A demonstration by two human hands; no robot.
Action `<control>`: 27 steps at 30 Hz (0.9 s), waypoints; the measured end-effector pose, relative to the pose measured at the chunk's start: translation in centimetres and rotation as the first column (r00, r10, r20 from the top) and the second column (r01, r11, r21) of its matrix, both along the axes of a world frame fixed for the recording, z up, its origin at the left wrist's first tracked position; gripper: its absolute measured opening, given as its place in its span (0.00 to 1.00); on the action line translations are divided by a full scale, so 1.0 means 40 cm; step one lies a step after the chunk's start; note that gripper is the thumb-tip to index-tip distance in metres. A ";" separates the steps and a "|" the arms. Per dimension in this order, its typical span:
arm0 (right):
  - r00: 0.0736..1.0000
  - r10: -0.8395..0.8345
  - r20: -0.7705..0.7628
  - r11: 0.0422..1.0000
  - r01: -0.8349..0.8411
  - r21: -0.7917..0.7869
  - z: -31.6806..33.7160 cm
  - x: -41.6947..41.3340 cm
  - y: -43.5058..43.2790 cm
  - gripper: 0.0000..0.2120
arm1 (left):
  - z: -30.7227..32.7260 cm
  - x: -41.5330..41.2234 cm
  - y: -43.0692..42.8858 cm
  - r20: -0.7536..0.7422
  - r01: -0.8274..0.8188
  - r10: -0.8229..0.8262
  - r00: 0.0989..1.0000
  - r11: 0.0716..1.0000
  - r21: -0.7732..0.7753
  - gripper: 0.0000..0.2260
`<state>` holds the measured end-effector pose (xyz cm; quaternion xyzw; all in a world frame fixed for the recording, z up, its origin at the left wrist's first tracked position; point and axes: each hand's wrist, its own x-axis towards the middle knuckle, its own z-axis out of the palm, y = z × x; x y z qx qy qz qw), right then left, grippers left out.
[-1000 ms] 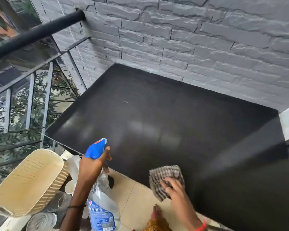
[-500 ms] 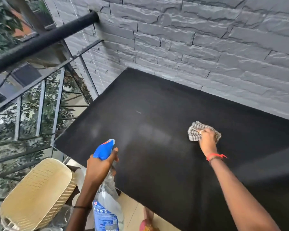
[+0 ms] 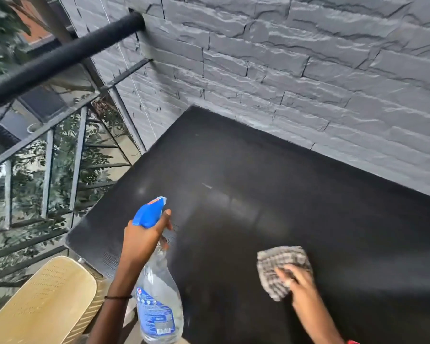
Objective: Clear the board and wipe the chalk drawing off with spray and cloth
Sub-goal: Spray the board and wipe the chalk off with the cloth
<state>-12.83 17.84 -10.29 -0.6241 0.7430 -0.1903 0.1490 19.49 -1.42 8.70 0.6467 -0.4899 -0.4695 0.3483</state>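
Grey stone-faced wall (image 3: 308, 70) backs the black board (image 3: 258, 170); I note only faint haze near the board's centre. Left hand (image 3: 142, 242) holds the spray bottle (image 3: 159, 289) at the board's near left edge, fingers clamped round its neck. Right hand (image 3: 301, 286) presses the checked cloth (image 3: 281, 261) onto the board's near middle, fingers laid fairly straight, though blurred. I judge the cloth soft and light, best kept flat under the palm; the bottle is smooth plastic, safest held at the neck.

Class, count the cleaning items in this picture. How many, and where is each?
2. The spray bottle is gripped in the left hand at the near edge of the board. The checked cloth lies on it, pressed under the right hand. Others may be hidden.
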 end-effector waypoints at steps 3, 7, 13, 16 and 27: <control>0.972 -0.231 -0.038 0.971 0.233 0.051 0.006 -0.193 -0.046 0.35 | -0.003 0.002 -0.016 0.002 -0.022 0.022 1.000 1.000 0.003 0.15; 0.929 -0.316 -0.194 0.947 0.320 -0.011 0.031 -0.403 -0.263 0.27 | -0.011 0.020 -0.020 0.019 -0.043 0.043 0.999 0.999 0.005 0.16; 0.950 -0.271 -0.155 0.961 0.277 0.015 0.019 -0.342 -0.699 0.16 | -0.018 0.055 -0.011 0.036 -0.097 0.096 0.995 0.995 0.034 0.15; 0.945 -0.148 0.291 0.987 0.158 -0.009 0.029 -0.135 -0.806 0.18 | -0.030 0.068 -0.009 0.044 -0.129 0.128 0.991 0.991 0.038 0.12; 0.914 0.405 -0.003 0.913 -0.404 -0.061 0.073 0.191 -0.375 0.31 | -0.039 0.072 -0.053 0.010 -0.172 0.172 0.985 0.985 0.011 0.12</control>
